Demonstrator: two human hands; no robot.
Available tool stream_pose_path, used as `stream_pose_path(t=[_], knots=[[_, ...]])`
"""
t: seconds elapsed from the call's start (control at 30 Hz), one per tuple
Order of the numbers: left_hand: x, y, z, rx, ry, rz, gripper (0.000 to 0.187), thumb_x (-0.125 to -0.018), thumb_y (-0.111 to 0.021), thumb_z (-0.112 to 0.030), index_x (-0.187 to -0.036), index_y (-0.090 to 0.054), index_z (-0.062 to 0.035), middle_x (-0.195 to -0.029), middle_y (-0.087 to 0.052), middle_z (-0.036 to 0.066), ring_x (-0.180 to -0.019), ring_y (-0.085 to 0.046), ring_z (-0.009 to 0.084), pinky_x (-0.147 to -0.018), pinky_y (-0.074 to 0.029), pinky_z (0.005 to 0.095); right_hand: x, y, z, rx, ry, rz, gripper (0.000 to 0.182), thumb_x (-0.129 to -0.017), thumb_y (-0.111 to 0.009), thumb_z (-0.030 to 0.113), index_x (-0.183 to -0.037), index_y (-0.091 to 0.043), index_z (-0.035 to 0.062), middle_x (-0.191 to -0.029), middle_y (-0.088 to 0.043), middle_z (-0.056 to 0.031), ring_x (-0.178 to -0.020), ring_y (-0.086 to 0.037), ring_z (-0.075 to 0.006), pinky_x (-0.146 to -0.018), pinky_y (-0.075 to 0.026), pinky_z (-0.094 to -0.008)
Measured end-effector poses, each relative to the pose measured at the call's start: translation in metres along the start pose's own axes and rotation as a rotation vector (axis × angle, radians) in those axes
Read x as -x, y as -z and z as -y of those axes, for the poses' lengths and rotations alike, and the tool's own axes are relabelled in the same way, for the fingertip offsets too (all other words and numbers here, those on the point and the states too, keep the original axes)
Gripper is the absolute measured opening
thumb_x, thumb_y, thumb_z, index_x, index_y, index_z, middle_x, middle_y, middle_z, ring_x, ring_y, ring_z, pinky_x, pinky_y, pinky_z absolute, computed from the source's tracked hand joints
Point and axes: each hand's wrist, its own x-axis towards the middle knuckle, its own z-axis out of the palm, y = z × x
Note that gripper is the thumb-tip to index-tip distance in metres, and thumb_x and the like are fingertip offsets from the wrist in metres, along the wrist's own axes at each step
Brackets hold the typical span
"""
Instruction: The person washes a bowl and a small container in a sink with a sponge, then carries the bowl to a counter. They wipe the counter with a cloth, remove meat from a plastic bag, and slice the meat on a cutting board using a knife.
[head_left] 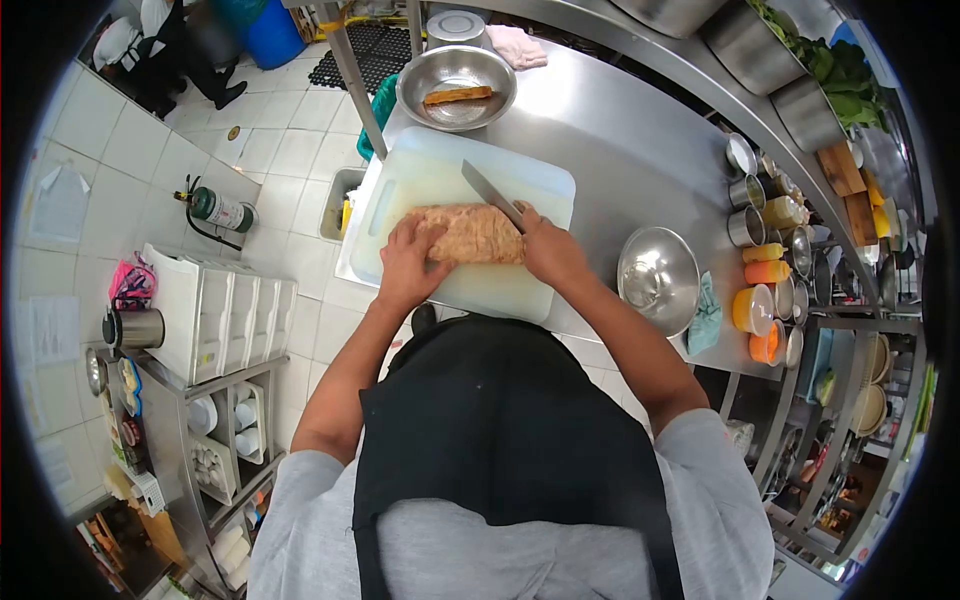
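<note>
Carefully: one knife, one loaf, two busy grips

My left grip [412, 262] lies over the left end of the brown loaf [478, 232], fingers and thumb apart; how hard it presses, I can't tell. My right grip [548, 250] is closed around the handle of the knife [490, 188], whose blade slants away over the far side of the loaf's right end. I can't tell whether the edge touches it. The loaf lies across the middle of the cutting board [545, 180], on the worktop [625, 150].

The loaf looks lumpy, so I judge it could roll or crumble if I hold it too loosely. A slip towards my spread fingers could cut them. The board could skid if it is wet underneath. My right forearm is near the steel bowl [660, 265], so a wide elbow could knock it.

Counted: two grips, one knife, one loaf, one board, two steel bowls, the farther bowl [500, 75] holding one brown strip [458, 96] that I can make out. Two cloths: one pink cloth [518, 47], one blue-green cloth [705, 315]. The tubs [752, 310] at the right overlap too much to count.
</note>
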Motion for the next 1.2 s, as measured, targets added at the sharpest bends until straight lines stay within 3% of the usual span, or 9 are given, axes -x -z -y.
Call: stream_pose_path(t=[0.13, 0.33, 0.43, 0.53, 0.73, 0.83, 0.93, 1.03, 1.2], knots=[[-0.002, 0.001, 0.002, 0.022, -0.009, 0.002, 0.062, -0.080, -0.086, -0.035, -0.137, -0.069, -0.0187, -0.154, -0.048, 0.021, -0.145, -0.044, 0.0417, -0.113, -0.040, 0.0568, -0.008, 0.015, 0.001, 0.066, 0.063, 0.008, 0.040, -0.099, -0.051, 0.008, -0.139, -0.047, 0.0034, -0.118, -0.068, -0.0280, -0.098, -0.071, -0.0482, -0.086, -0.057, -0.0565], [-0.001, -0.001, 0.003, -0.011, -0.019, -0.006, 0.064, -0.080, -0.085, -0.037, -0.139, -0.068, -0.0199, -0.155, -0.047, 0.018, -0.147, -0.040, 0.0405, -0.112, -0.039, 0.0578, 0.040, 0.105, 0.076, -0.147, 0.113, -0.457, 0.019, -0.104, -0.053, 0.015, -0.116, -0.048, 0.0017, -0.112, -0.067, -0.0263, -0.095, -0.070, -0.0501, -0.082, -0.056, -0.0592], [-0.001, 0.000, 0.003, -0.009, -0.009, 0.007, 0.063, -0.080, -0.085, -0.037, -0.139, -0.068, -0.0194, -0.155, -0.047, 0.017, -0.147, -0.039, 0.0409, -0.112, -0.039, 0.0581, 0.042, 0.078, 0.072, -0.121, 0.019, -0.383, 0.020, -0.102, -0.055, 0.013, -0.117, -0.047, 0.0010, -0.112, -0.066, -0.0264, -0.093, -0.071, -0.0506, -0.080, -0.056, -0.0599], [-0.001, 0.003, -0.002, -0.029, -0.018, 0.014, 0.062, -0.081, -0.084, -0.036, -0.139, -0.068, -0.0189, -0.155, -0.046, 0.018, -0.148, -0.039, 0.0416, -0.112, -0.038, 0.0584, 0.023, -0.011, 0.022, 0.013, -0.049, -0.098, 0.022, -0.101, -0.058, 0.011, -0.117, -0.047, 0.0009, -0.110, -0.067, -0.0279, -0.092, -0.071, -0.0499, -0.079, -0.057, -0.0595], [-0.002, 0.000, 0.004, -0.022, -0.019, 0.018, 0.062, -0.083, -0.083, -0.035, -0.141, -0.066, -0.0181, -0.157, -0.045, 0.020, -0.146, -0.041, 0.0432, -0.113, -0.038, 0.0581, 0.002, 0.023, -0.003, -0.173, 0.054, 0.054, 0.025, -0.100, -0.060, 0.012, -0.118, -0.048, -0.0002, -0.107, -0.069, -0.0315, -0.095, -0.070, -0.0509, -0.081, -0.056, -0.0607], [-0.002, 0.002, 0.003, -0.040, -0.025, 0.029, 0.062, -0.084, -0.083, -0.035, -0.141, -0.066, -0.0180, -0.156, -0.046, 0.020, -0.145, -0.042, 0.0432, -0.111, -0.040, 0.0582, 0.004, 0.045, 0.001, -0.085, 0.016, 0.016, 0.025, -0.101, -0.059, 0.013, -0.120, -0.047, 0.0006, -0.110, -0.069, -0.0306, -0.097, -0.069, -0.0523, -0.083, -0.055, -0.0600], [-0.002, 0.004, 0.001, -0.007, -0.006, 0.037, 0.061, -0.083, -0.082, -0.034, -0.140, -0.067, -0.0181, -0.155, -0.046, 0.020, -0.148, -0.038, 0.0427, -0.112, -0.038, 0.0591, 0.032, 0.084, 0.044, -0.159, 0.043, -0.294, 0.026, -0.103, -0.057, 0.015, -0.120, -0.047, -0.0023, -0.114, -0.067, -0.0343, -0.098, -0.066, -0.0551, -0.082, -0.051, -0.0608], [-0.003, 0.005, 0.000, -0.027, 0.010, 0.063, 0.061, -0.083, -0.082, -0.034, -0.140, -0.067, -0.0181, -0.155, -0.046, 0.020, -0.147, -0.039, 0.0431, -0.112, -0.038, 0.0598, 0.049, 0.097, 0.070, -0.190, 0.021, -0.410, 0.026, -0.103, -0.057, 0.013, -0.120, -0.047, -0.0022, -0.114, -0.067, -0.0340, -0.097, -0.068, -0.0535, -0.084, -0.052, -0.0608], [0.002, 0.002, 0.004, -0.030, -0.015, 0.068, 0.060, -0.083, -0.083, -0.033, -0.139, -0.067, -0.0181, -0.154, -0.046, 0.020, -0.145, -0.040, 0.0433, -0.111, -0.039, 0.0600, 0.022, 0.000, 0.020, 0.032, -0.091, -0.036, 0.030, -0.097, -0.056, 0.008, -0.126, -0.049, 0.0011, -0.108, -0.070, -0.0283, -0.098, -0.072, -0.0476, -0.085, -0.056, -0.0585]])
